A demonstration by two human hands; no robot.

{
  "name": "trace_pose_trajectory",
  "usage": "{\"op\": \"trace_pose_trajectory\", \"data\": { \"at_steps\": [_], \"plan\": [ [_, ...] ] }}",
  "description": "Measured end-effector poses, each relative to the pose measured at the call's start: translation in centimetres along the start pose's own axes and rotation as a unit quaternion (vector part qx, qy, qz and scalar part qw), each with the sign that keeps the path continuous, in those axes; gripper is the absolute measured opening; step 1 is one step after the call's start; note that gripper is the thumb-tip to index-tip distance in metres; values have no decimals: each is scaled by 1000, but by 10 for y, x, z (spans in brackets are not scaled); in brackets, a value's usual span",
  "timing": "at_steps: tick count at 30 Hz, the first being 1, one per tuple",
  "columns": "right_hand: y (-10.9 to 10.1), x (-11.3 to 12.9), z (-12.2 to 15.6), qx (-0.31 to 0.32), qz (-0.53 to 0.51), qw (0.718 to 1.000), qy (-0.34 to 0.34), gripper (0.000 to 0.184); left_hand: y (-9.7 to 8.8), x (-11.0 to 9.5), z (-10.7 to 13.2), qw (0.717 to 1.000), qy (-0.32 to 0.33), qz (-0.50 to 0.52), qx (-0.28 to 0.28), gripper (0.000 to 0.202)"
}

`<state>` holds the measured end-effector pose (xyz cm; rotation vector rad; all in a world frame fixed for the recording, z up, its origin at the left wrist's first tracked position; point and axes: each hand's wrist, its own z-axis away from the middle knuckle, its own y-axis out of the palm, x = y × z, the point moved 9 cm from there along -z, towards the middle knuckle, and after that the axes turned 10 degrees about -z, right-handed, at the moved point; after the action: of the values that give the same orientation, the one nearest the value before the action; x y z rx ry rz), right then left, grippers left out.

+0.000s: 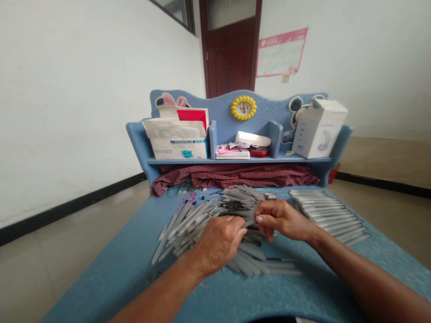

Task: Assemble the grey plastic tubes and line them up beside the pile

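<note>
My left hand (222,240) is closed, thumb against fingers, above a loose pile of pen parts. Just right of it my right hand (281,219) pinches with thumb and forefinger. Between the two sets of fingertips runs a short grey pen (249,221), partly covered by both hands. Under and around them lie slim translucent grey pen barrels (193,224), with more barrels (247,260) fanned out nearer me. Dark thin pieces show in the middle of the pile. Right of my right hand, finished-looking clear pens (328,213) lie side by side in a neat stack.
The blue desk (121,264) carries a raised shelf (235,160) at the back. On it stand a mask carton (178,148), a white box (318,130) and a white case (252,139). A red checked cloth (235,175) is bunched beneath. Small black bits lie left of the pile.
</note>
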<state>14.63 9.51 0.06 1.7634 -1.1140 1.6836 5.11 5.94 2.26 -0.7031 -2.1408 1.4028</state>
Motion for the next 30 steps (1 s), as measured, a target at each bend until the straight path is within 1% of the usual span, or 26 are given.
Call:
{"op": "trace_pose_trajectory", "data": {
  "at_steps": [3,6,8,11,13,15,17,19,20,22,24,25,27,30],
  "plan": [
    [2,1,0,-7,49,999,-13,40,1,-3,0,1000,10,1,-1,17],
    [1,-9,0,-39,63,997,24,43,1,-6,1,999,16,-27,-20,17],
    [1,-21,-1,-59,36,995,69,43,-2,-8,3,996,23,-68,-48,16],
    [6,-38,-2,-73,-31,988,132,43,-7,-13,5,987,39,-130,-87,19],
    [9,-43,-2,-84,-65,982,156,43,-9,-14,6,984,38,-148,-96,20],
    [9,-44,-2,-93,-76,978,168,44,-9,-11,5,987,23,-134,-88,18],
    [8,-40,-2,-97,-63,980,160,44,-8,-5,2,994,-10,-82,-65,13],
    [4,-30,-3,-105,-25,986,124,45,-7,3,-1,999,-44,-11,-29,11],
    [2,-24,-3,-113,0,989,97,45,-6,5,-2,998,-53,23,-9,13],
    [-3,-12,-2,-129,51,989,42,45,-3,6,-5,996,-52,71,32,21],
    [-5,-5,0,-136,82,987,5,44,-1,4,-6,993,-37,92,60,28],
    [-5,-4,0,-134,87,987,0,44,-1,4,-6,993,-31,95,60,29],
    [-3,-8,0,-129,73,989,17,44,-4,4,-6,996,-21,85,32,26],
    [2,-21,-1,-121,15,989,87,44,-7,3,-3,999,-13,32,-32,19]
  ]
}}
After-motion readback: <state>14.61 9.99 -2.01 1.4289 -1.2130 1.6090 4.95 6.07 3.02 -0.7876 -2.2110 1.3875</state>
